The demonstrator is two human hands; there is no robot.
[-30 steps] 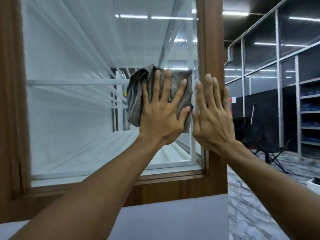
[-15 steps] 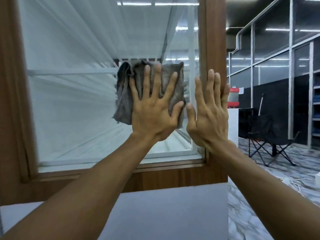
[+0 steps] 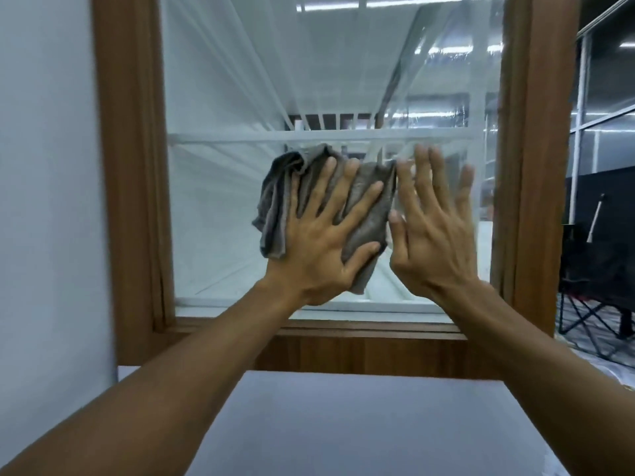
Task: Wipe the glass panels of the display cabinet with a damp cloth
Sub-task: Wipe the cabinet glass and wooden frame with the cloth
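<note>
Both hands slid left off wood frame (image 3: 536, 166) toward panel centre. My left hand (image 3: 319, 242) flat, fingers spread, presses cloth (image 3: 369, 207) on glass panel (image 3: 223, 166); right hand (image 3: 433, 235) open, empty, beside it. Wipe mid-pass; left portion remains.

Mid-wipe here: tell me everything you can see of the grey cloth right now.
The grey cloth is a soft, towel-like rag, crumpled and folded into bunched layers. The left hand presses it flat against the glass panel with fingers spread, near the panel's middle, just below a white shelf bar. Folds spill out past the hand to the left and a corner hangs below the palm. The right hand is beside its right edge; contact there is unclear. Dampness cannot be judged.
</note>
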